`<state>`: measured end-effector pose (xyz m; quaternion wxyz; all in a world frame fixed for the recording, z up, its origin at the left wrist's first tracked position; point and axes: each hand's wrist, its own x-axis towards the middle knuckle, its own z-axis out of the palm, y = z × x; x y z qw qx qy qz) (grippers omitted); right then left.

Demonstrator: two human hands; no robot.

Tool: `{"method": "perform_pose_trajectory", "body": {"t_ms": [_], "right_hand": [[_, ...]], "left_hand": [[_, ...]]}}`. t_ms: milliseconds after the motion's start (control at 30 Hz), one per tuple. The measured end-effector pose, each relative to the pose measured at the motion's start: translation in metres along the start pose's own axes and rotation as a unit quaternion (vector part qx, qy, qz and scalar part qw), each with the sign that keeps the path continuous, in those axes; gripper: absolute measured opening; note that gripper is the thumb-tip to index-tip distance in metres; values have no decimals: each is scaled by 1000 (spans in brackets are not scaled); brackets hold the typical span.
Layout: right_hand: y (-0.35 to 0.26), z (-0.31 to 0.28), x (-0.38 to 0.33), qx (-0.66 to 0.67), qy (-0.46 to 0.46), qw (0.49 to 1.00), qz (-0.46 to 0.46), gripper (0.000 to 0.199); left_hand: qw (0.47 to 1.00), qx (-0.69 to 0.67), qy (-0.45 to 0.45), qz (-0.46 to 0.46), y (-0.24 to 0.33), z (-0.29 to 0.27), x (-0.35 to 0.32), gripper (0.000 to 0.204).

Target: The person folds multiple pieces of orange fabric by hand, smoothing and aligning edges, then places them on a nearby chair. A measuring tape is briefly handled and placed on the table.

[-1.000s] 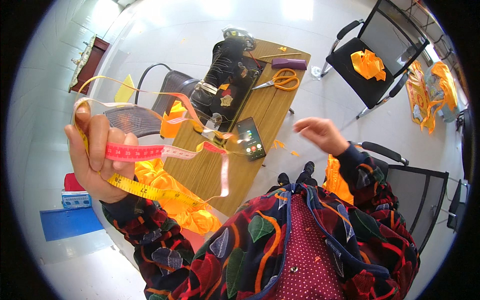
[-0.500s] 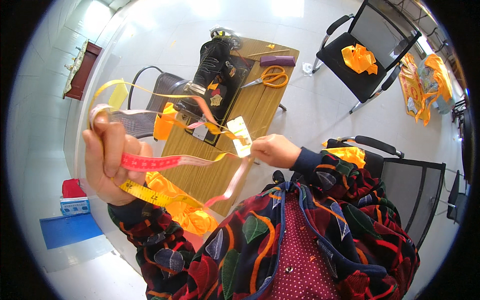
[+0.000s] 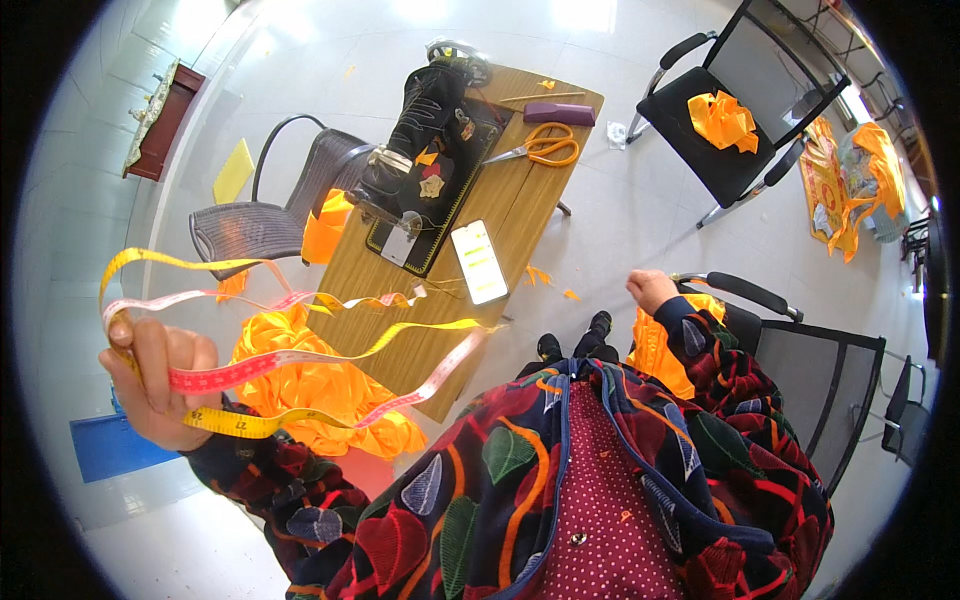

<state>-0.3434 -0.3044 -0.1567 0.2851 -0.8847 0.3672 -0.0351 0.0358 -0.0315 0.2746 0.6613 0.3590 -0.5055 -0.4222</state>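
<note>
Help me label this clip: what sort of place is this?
Probably a small sewing workroom: a black sewing machine and orange-handled scissors sit on a wooden table, and the left hand holds a yellow-and-pink measuring tape near bright orange fabric.

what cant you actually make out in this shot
- Head view: the left hand grips the tape measure; its markings are too small to read, and the fingers hide how the loops are gathered.
- Right hand: only its back shows, so its palm and whether it holds anything stay hidden.
- Phone screen: washed out by glare.
- Sewing machine: needle area too small and dark.
- Orange fabric: its lower part is hidden behind the sleeve.
</note>
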Motion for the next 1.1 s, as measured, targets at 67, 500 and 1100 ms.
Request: {"method": "perform_pose_trajectory", "body": {"t_ms": [67,500,1100], "right_hand": [[26,2,-10,-37,-20,997,65,19],[24,20,-32,91,-29,984,150,25],[-183,-231,-12,204,329,891,-235,29]], "left_hand": [[999,30,27,1,9,-8,-9,23],[871,295,341,-197,-144,-73,-89,18],[771,447,356,-280,-360,-113,-187,63]]}}
